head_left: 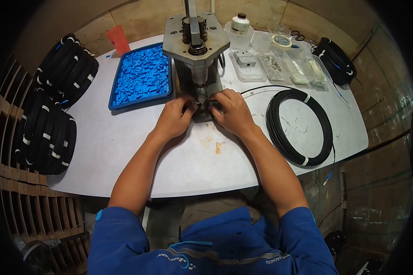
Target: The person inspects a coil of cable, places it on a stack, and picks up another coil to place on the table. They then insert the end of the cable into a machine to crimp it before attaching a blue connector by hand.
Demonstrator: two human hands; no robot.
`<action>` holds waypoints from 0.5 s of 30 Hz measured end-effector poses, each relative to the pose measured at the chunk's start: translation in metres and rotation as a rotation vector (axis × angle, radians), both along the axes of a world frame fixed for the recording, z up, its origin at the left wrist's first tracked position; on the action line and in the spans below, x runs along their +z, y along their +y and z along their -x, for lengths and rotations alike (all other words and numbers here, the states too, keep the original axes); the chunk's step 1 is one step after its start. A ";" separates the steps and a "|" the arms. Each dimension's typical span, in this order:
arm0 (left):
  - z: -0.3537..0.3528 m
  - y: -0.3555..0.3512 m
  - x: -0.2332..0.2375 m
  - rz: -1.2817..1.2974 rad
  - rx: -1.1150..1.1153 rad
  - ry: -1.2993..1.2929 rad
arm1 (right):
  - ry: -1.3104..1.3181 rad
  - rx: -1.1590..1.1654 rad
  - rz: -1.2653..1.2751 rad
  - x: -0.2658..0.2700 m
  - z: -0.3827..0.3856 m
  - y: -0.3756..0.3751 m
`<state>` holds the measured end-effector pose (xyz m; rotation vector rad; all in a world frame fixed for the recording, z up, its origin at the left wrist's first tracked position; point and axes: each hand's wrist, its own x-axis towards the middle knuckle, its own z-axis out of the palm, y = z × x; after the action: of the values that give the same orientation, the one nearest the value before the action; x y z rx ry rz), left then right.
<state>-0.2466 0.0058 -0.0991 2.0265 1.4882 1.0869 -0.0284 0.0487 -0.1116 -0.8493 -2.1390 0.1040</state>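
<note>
At the base of a metal hand press [197,39], my left hand [175,118] is closed in a pinch on the left side. Something small and dark shows by its fingertips, too hidden to name. My right hand [232,112] is closed on the opposite side of the press, its fingers around a black cable [267,86]. This cable runs back from my right hand to a coil of black cable [323,133] lying on the right of the table. The spot between my fingertips, under the press ram [200,75], is mostly covered.
A tray of blue plastic pieces [142,75] sits left of the press, near a red cup [118,40]. Bundled cable coils [46,133] stack at the left edge. Clear boxes of small parts [271,68], a bottle [240,25] and scissors [298,35] stand back right.
</note>
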 end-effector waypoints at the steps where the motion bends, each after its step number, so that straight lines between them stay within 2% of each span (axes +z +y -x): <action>1: 0.000 0.000 0.000 0.000 0.000 0.000 | 0.000 0.001 0.005 0.000 0.000 0.000; 15: 0.000 0.000 -0.001 0.004 0.003 -0.007 | 0.040 0.040 0.022 0.001 -0.001 0.004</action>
<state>-0.2462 0.0058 -0.0998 2.0171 1.4889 1.0904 -0.0273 0.0525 -0.1109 -0.8110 -2.1212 0.1634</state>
